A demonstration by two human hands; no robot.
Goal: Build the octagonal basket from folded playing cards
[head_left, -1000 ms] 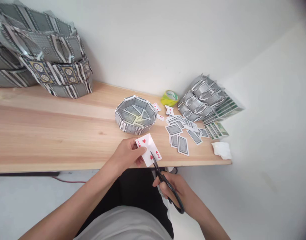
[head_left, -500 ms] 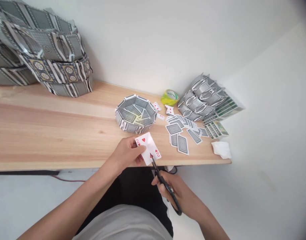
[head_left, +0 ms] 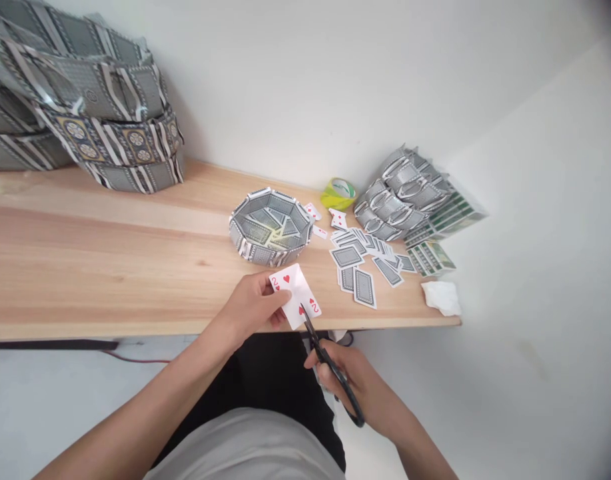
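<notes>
scissor blades at the near edge of a two of hearts

the wooden bench (head_left: 110, 267) runs across the view, and everything below is placed from the card bowl (head_left: 270, 228) that stands on it. far to the left of the bowl, against the wall, rises a heap of woven card baskets (head_left: 85, 107). to the right of the bowl lies a pile of folded card pieces (head_left: 405, 197), with a yellow tape roll (head_left: 338, 194) between pile and bowl, and loose face-down cards (head_left: 362, 263) spread just right of the bowl.

in front of the bowl, at the bench's near edge, the left hand (head_left: 252, 307) pinches the two of hearts (head_left: 295, 295) in a closed grip along its left side. the card's long axis slants from upper left to lower right. the right hand (head_left: 355, 383), off the bench and nearer the body, is clenched through the handles of the black scissors (head_left: 330, 363). the blades point up and left from it, tips touching the card's near edge, so the card lies directly ahead of the blades. whether the blades stand parted is too small to tell.
</notes>
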